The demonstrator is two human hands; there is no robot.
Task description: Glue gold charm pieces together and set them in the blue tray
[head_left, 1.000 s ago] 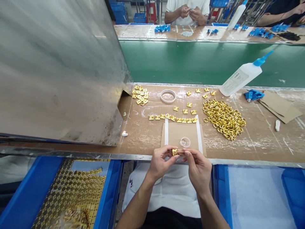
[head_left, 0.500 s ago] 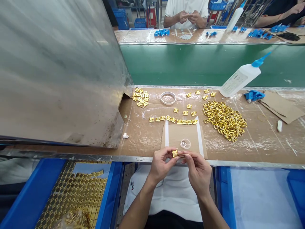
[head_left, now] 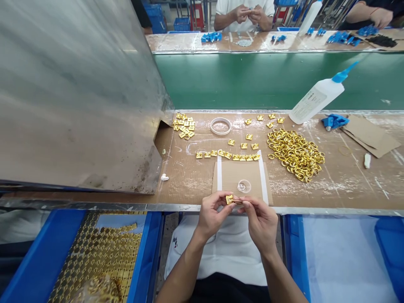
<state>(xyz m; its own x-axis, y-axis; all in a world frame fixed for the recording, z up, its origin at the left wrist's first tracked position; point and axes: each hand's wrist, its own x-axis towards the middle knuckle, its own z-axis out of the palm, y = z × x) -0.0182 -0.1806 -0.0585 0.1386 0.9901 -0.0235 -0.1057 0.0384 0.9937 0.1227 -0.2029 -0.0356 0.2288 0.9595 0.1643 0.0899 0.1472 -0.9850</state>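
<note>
My left hand pinches a small shiny gold square piece between thumb and fingertips, over the front edge of the bench. In the fingers of my right hand is a thin stick, its end pointing left at the gold piece. Whether the tip touches it I cannot tell. Just beyond my hands a small clear round dish sits on a cardboard pad with white tape strips. Behind the pad runs a row of gold square pieces, with several more scattered farther back.
A heap of gold rings lies to the right. Behind it leans a white squeeze bottle with a blue nozzle. A roll of tape lies mid-bench. A large metal housing blocks the left. Blue trays flank my lap. Co-workers sit opposite.
The view has shifted slightly, so the bench appears a little higher. My hands keep nearly the same hold on the gold piece and the stick. A co-worker's hand at the far right has moved.
</note>
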